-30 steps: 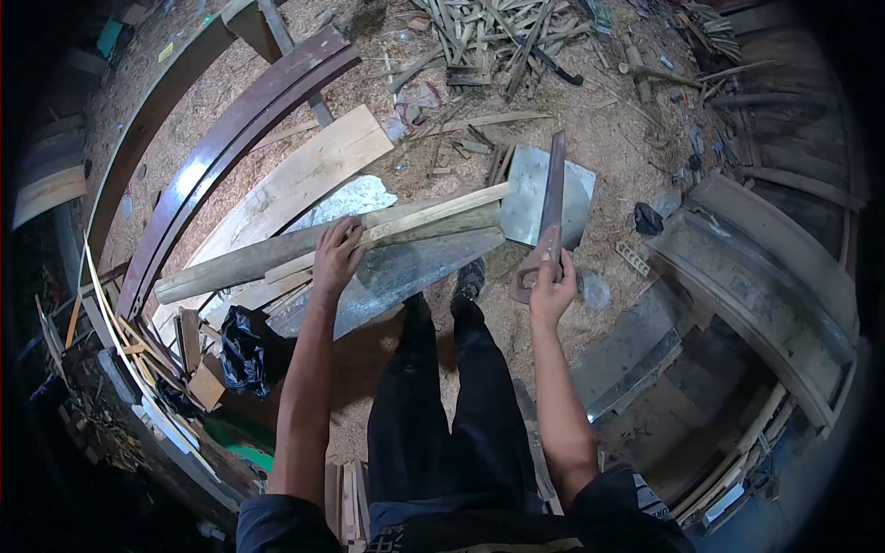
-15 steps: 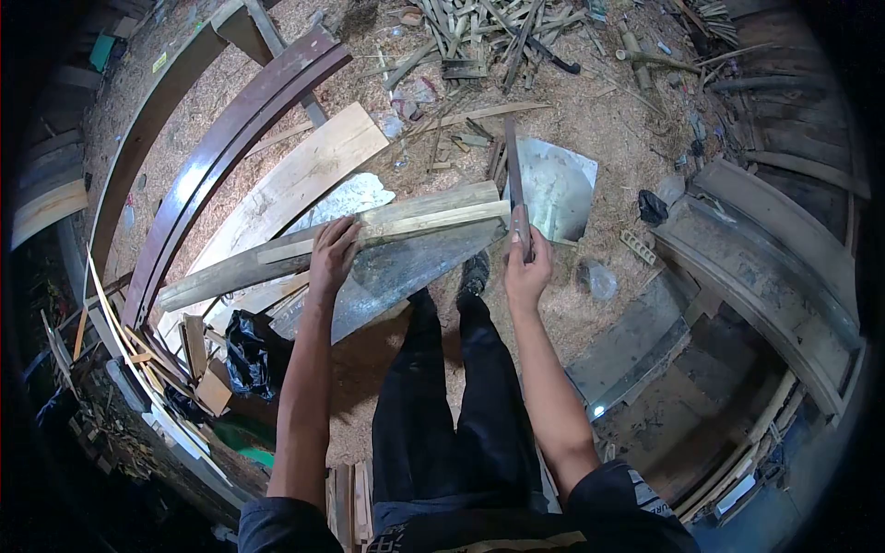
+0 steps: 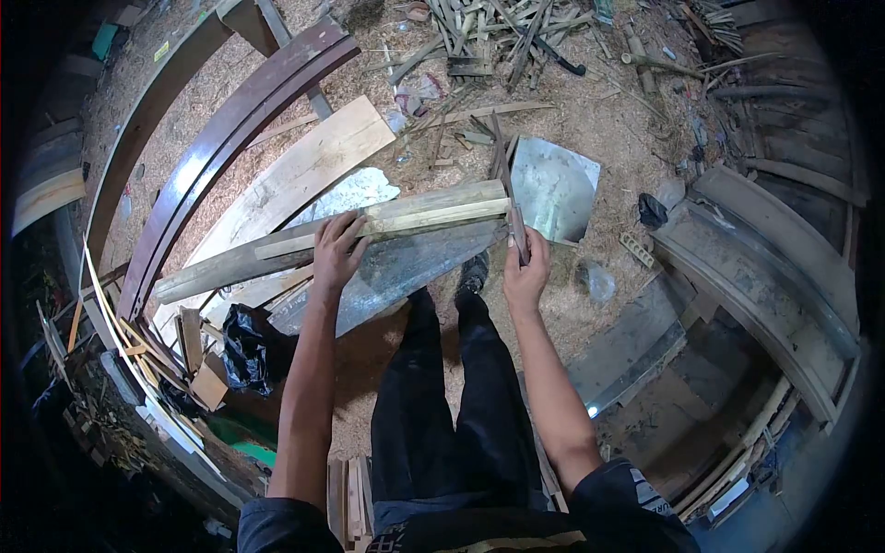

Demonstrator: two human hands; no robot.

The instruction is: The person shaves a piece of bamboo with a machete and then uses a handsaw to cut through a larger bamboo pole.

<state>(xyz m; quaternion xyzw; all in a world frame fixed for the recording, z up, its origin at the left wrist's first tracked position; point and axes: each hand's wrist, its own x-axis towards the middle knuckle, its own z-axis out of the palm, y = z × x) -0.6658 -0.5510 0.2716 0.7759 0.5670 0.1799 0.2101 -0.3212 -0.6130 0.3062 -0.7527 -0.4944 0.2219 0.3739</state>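
A long pale wooden strip (image 3: 433,217) lies along a thicker greyish wooden beam (image 3: 212,274), which slants across in front of my legs. My left hand (image 3: 339,247) is closed over the strip, its fingers bent across the top. At the strip's right end, my right hand (image 3: 528,260) grips the brown handle of a machete (image 3: 519,236). Its narrow, dark blade points away from me, close beside the wood's end, and shows nearly edge-on. Beneath the wood is a grey, worn board (image 3: 396,276).
A pale plank (image 3: 304,170) and a glossy curved maroon beam (image 3: 207,152) lie at left. Beyond are a square mirror-like sheet (image 3: 556,189) and a heap of sticks (image 3: 489,32). A black plastic bag (image 3: 247,350) sits near my left arm. Wood shavings cover the floor.
The machete blade has turned from showing its broad side to a thinner edge-on look, tilting left towards the wood. My left hand keeps its place on the strip.
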